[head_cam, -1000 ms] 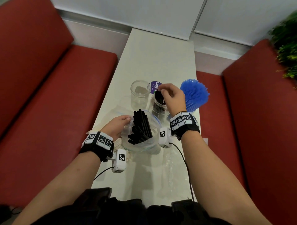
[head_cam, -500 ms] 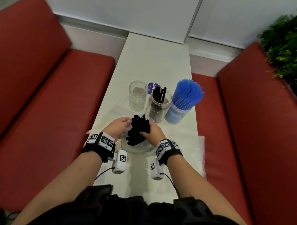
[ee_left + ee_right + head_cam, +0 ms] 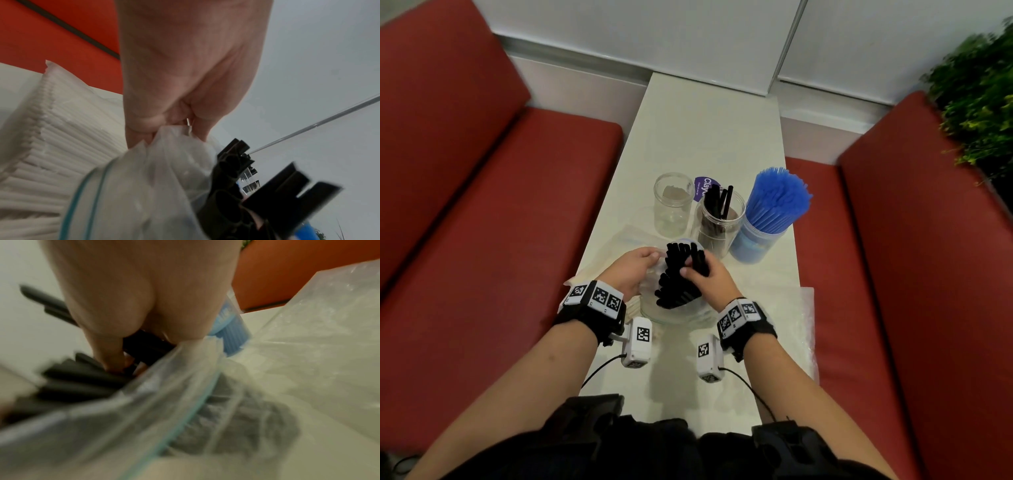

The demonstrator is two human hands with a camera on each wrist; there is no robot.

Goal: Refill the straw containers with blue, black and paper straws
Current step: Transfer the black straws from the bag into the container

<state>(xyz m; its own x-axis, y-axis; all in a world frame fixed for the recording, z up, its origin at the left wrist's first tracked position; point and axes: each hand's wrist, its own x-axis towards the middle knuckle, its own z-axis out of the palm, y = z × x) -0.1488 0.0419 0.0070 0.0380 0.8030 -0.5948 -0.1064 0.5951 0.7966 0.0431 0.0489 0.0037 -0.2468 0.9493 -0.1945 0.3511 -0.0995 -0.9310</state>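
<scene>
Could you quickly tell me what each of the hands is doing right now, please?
Left hand: pinches the clear plastic zip bag's rim.
Right hand: grips black plastic straws in that bag.

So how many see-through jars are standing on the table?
3: the empty clear jar far left, the clear jar with a few black straws in the middle, the clear jar packed with blue straws right.

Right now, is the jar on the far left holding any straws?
No, the left jar stands empty, while the middle jar holds only a few black straws.

White table (image 3: 709,137) — jars (image 3: 674,205), bags (image 3: 791,308)
</scene>
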